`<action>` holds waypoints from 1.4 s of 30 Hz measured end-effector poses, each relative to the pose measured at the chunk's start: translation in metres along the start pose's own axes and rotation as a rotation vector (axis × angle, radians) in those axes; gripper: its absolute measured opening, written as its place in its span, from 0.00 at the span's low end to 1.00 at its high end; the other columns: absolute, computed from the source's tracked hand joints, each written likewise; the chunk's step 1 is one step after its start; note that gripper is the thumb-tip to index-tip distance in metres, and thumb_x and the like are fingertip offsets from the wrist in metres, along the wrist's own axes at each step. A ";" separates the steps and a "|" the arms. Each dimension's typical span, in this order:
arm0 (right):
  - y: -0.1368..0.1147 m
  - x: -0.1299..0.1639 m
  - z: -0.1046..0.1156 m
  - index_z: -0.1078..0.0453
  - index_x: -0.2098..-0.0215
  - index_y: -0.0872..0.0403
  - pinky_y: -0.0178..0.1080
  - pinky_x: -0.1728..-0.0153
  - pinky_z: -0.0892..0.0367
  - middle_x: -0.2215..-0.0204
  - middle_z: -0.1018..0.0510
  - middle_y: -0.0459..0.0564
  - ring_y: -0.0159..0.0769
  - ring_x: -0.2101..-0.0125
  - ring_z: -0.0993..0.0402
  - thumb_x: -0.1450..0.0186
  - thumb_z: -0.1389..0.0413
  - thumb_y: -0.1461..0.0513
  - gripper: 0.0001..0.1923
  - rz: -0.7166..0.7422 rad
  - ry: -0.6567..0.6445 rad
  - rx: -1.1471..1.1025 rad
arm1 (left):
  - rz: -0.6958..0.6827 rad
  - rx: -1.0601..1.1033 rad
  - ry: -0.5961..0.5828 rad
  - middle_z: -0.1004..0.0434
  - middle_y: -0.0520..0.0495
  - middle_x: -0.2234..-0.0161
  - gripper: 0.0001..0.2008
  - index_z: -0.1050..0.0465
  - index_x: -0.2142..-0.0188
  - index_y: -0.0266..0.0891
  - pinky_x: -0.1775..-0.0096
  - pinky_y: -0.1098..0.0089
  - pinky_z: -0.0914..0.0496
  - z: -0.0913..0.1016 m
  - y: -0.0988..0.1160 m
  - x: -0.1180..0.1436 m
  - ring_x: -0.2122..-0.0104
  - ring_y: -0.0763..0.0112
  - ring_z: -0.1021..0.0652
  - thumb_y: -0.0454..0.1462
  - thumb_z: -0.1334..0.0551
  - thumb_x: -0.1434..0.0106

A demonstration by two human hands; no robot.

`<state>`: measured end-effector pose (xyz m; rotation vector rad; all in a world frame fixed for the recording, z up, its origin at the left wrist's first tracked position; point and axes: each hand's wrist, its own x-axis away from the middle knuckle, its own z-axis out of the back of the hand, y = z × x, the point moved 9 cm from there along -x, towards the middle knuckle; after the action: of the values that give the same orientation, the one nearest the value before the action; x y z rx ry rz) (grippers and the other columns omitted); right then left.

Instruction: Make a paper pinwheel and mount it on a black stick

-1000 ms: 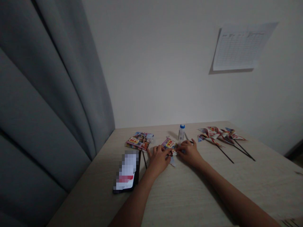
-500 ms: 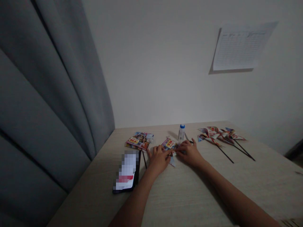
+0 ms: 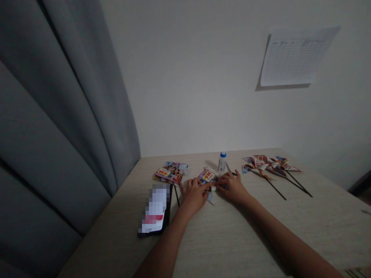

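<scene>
Colourful printed paper piece (image 3: 207, 177), partly folded, lies flat on the table just below frame centre, a yellow-and-red label facing up, one pale corner poking out toward the bottom.

Phone (image 3: 156, 210) on table (image 3: 232, 239), glue bottle (image 3: 222, 161), finished pinwheels (image 3: 269, 164), grey curtain (image 3: 58, 116), wall sheet (image 3: 292, 58)

Hands cover part of the printed paper piece (image 3: 207, 176).

A pale wooden table (image 3: 232, 239) meets a white wall (image 3: 197, 77), grey curtain (image 3: 58, 116) left, dim light.
</scene>
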<state>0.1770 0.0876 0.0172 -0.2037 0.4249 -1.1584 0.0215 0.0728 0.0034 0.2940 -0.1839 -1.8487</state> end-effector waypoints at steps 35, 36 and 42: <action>0.003 -0.001 -0.005 0.19 0.53 0.38 0.71 0.35 0.75 0.53 0.18 0.49 0.48 0.43 0.33 0.30 0.46 0.55 0.14 -0.014 -0.055 0.058 | -0.021 -0.053 -0.011 0.33 0.49 0.40 0.23 0.37 0.37 0.75 0.38 0.25 0.57 -0.006 -0.006 -0.004 0.40 0.49 0.36 0.50 0.44 0.30; 0.003 -0.001 -0.005 0.19 0.53 0.38 0.71 0.35 0.74 0.53 0.18 0.49 0.49 0.43 0.34 0.30 0.46 0.55 0.14 -0.017 -0.055 0.057 | -0.017 -0.051 -0.007 0.33 0.49 0.41 0.22 0.36 0.38 0.75 0.38 0.25 0.57 -0.005 -0.006 -0.005 0.40 0.49 0.35 0.50 0.44 0.30; 0.002 -0.001 -0.003 0.19 0.53 0.39 0.71 0.35 0.75 0.54 0.18 0.49 0.49 0.44 0.32 0.30 0.45 0.53 0.13 -0.002 -0.044 0.033 | -0.024 -0.034 0.007 0.32 0.49 0.42 0.22 0.35 0.39 0.75 0.39 0.24 0.56 -0.006 -0.007 -0.006 0.40 0.50 0.34 0.51 0.43 0.31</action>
<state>0.1769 0.0893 0.0140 -0.2003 0.3664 -1.1598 0.0188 0.0803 -0.0035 0.2798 -0.1446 -1.8725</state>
